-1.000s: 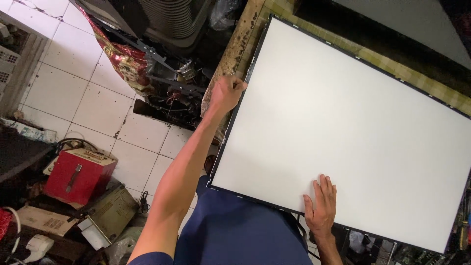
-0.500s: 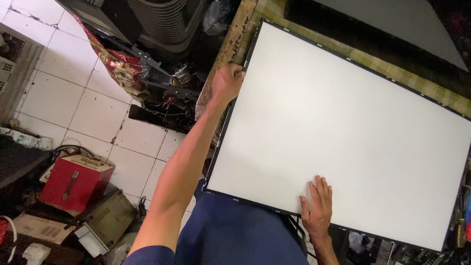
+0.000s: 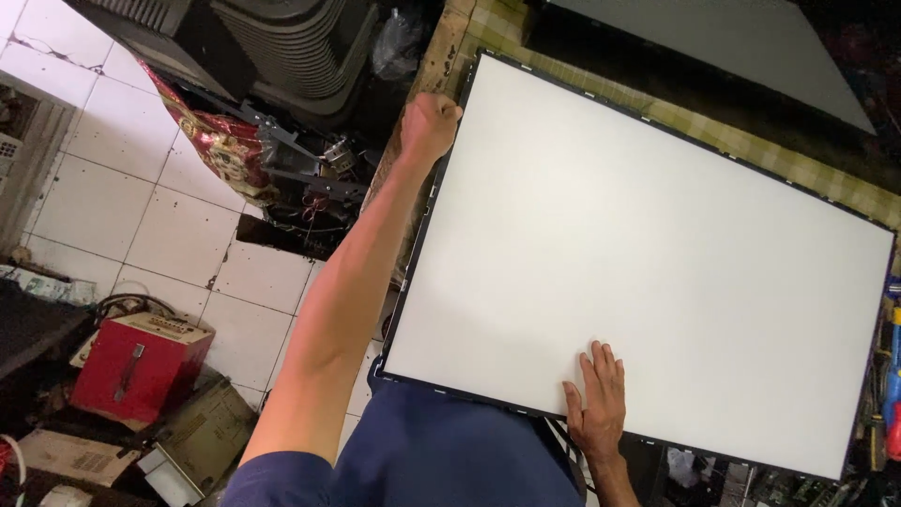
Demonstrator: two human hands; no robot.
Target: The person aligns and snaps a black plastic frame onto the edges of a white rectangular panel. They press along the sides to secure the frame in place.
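**Both hands on the white panel, which lies flat on the counter**

Your left hand (image 3: pixel 430 115) is clenched into a fist at the far left corner of the large white panel (image 3: pixel 648 253). It sits right at the panel's dark edge, but you cannot tell from this view whether the fingers actually grip the edge or only press against it. Your right hand (image 3: pixel 598 402) lies released and flat, fingers spread, on the near edge of the same panel, palm down on the white face.

The panel rests level on the counter (image 3: pixel 798 169), which is covered with a checked green cloth. Its thin black frame (image 3: pixel 404 310) runs unbroken around the sides that show, and nothing lies on top of it. By my judgement the sheet is seated in its frame and no corner is lifted yet; any lifting, sliding or peeling is not begun.

Beyond it, a second grey panel (image 3: pixel 713 38) lies at the back of the counter. On the tiled floor (image 3: pixel 141 216) to your left stand a red metal box (image 3: pixel 131 366), shut, so its contents are hidden, and a beige case (image 3: pixel 202 437) beside it. A ribbed dark machine housing (image 3: pixel 282 38) stands further back.
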